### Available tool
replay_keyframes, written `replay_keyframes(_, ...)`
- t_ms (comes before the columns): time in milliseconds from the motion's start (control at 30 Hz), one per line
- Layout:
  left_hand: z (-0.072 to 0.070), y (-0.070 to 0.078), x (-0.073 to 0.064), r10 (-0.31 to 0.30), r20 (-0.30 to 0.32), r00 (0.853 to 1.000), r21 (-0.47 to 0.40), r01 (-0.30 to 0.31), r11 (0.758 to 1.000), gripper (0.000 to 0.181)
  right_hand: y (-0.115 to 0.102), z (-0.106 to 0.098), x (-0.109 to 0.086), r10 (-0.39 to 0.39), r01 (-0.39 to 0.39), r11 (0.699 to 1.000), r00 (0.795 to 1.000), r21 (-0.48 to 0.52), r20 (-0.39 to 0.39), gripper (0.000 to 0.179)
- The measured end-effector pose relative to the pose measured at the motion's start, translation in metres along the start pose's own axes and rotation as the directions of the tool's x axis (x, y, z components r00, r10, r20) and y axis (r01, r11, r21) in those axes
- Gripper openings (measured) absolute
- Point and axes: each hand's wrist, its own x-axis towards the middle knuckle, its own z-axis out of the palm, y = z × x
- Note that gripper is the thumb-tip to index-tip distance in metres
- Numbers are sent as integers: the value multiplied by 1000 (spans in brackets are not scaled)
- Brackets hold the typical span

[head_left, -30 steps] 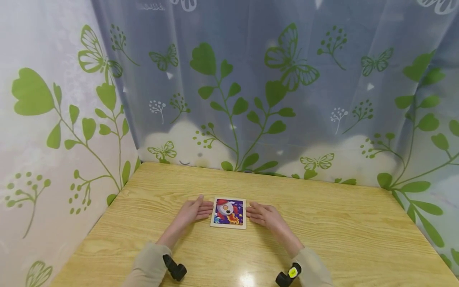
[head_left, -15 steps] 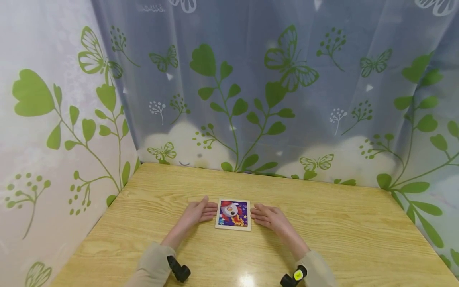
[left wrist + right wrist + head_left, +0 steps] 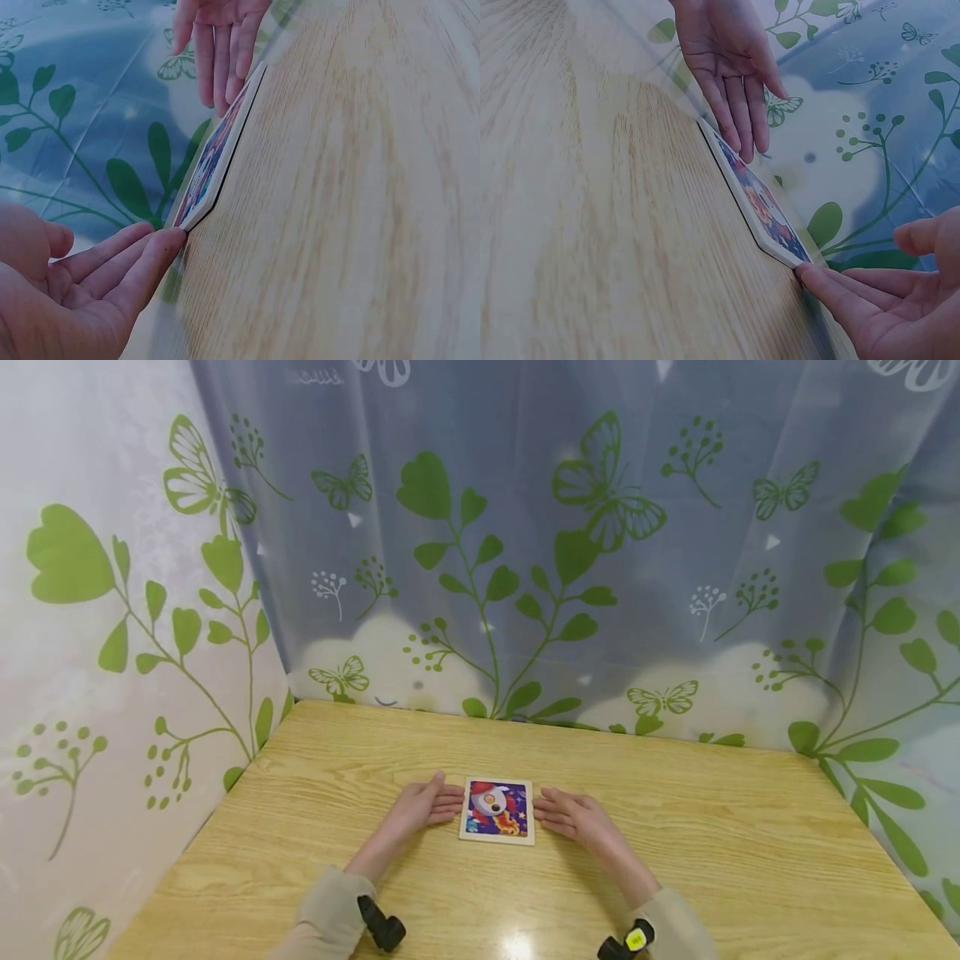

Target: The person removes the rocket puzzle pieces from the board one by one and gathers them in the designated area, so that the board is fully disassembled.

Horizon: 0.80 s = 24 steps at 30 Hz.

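Observation:
A thin square picture board (image 3: 497,811) with a pale rim lies flat on the wooden table, showing a rocket with flames on purple. At its left edge is my left hand (image 3: 424,806), fingers straight and thumb raised; in the left wrist view, the fingertips of this hand (image 3: 90,289) meet the board's corner. My right hand (image 3: 579,817) faces it from the other side with extended fingers. In the right wrist view, a fingertip of my right hand (image 3: 900,300) is right at the rim of the board (image 3: 761,206). Neither hand curls round the board.
The wooden table (image 3: 720,835) reaches back to a blue-grey curtain (image 3: 517,543) printed with green leaves and butterflies. A pale printed curtain (image 3: 120,710) borders the left side. Black wrist cameras (image 3: 382,925) sit on both beige sleeves (image 3: 678,927).
The picture board has slid to the right across the table, and both hands have moved with it, staying at its two sides with fingers straight.

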Motion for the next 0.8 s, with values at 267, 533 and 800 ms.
replay_keyframes(267,6,0,2,2,34,999,-14,-1,1000,54,1,-8,-7,-16,16,1000,999,-13,40,58)
replay_keyframes(533,14,1,-1,4,46,999,-11,-3,1000,55,2,-13,-12,-17,17,1000,1000,-23,17,56)
replay_keyframes(800,19,-1,-3,12,95,995,-16,-11,1000,58,4,-19,-19,-4,3,1000,1000,-22,-21,58)
